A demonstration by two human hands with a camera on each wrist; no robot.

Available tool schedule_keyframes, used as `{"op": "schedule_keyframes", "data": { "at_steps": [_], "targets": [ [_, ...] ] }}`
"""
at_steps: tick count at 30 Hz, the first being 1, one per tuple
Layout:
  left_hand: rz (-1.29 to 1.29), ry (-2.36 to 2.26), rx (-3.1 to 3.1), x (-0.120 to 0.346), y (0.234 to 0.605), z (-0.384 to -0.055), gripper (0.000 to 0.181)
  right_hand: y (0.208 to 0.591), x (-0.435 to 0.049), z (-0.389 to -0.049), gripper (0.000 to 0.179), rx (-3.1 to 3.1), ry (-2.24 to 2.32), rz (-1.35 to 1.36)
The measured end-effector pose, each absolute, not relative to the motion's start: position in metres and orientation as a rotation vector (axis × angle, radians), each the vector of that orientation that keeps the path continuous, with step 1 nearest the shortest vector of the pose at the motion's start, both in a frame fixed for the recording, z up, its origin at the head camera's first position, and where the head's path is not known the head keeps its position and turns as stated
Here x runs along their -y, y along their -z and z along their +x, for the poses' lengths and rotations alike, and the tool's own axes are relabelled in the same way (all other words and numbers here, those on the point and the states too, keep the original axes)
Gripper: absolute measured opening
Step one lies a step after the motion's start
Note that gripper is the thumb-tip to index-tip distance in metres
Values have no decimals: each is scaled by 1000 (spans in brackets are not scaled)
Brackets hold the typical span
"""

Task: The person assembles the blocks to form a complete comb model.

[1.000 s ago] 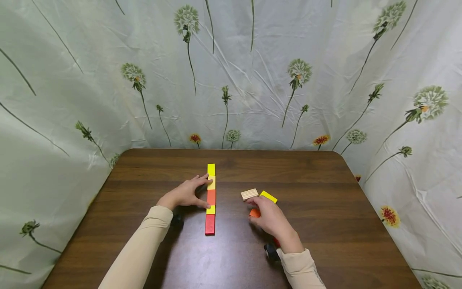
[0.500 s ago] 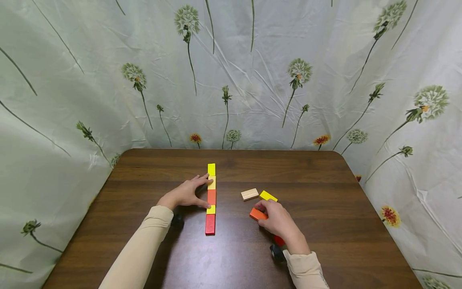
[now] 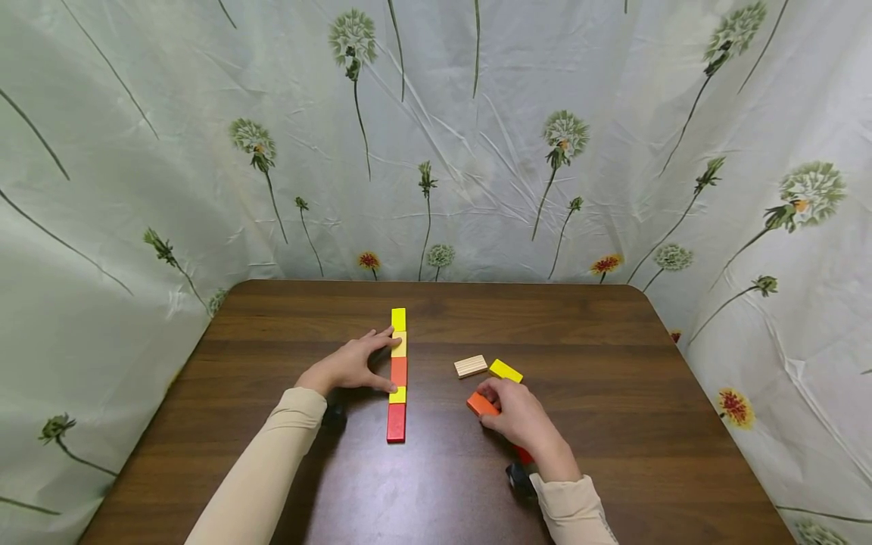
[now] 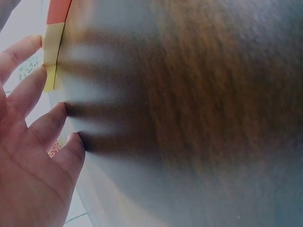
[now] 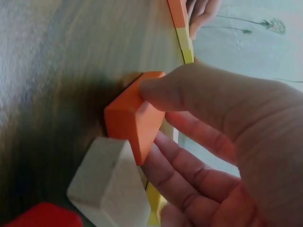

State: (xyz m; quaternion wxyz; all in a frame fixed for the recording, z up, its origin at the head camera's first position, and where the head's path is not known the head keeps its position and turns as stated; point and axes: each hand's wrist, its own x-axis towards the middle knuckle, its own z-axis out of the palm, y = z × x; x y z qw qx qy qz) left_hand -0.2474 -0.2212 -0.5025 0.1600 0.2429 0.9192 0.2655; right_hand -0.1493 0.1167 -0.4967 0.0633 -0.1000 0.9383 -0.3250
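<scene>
A straight row of blocks runs away from me: a red block (image 3: pixel 397 422) nearest, then yellow, an orange-red block (image 3: pixel 399 371), a pale wooden block (image 3: pixel 400 350) and a yellow block (image 3: pixel 398 319) at the far end. My left hand (image 3: pixel 350 365) rests along the row's left side, fingers spread, thumb by the nearer yellow block and a fingertip on the pale one. To the right, my right hand (image 3: pixel 521 416) pinches a loose orange block (image 5: pixel 128 111) between thumb and fingers, low over the table. Close to it, a greyish-white block (image 5: pixel 106 179) shows in the right wrist view.
A ridged wooden block (image 3: pixel 471 367) and a yellow block (image 3: pixel 506 370) lie just beyond the right hand. Another red block (image 3: pixel 524 454) is partly hidden beneath that wrist. The brown table (image 3: pixel 286 318) ends at a flowered curtain (image 3: pixel 477 151).
My right hand has drawn back from beside the ridged wooden block and gripped the orange block, which has shifted slightly left since half a second ago. The left hand stays put.
</scene>
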Motion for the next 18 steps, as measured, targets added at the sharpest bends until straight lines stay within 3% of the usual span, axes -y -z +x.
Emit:
{"op": "schedule_keyframes", "data": {
  "at_steps": [18],
  "targets": [
    [651, -756, -2622, 220, 500, -247, 98, 503, -100, -146, 37, -2847, 1002, -460]
  ]
}}
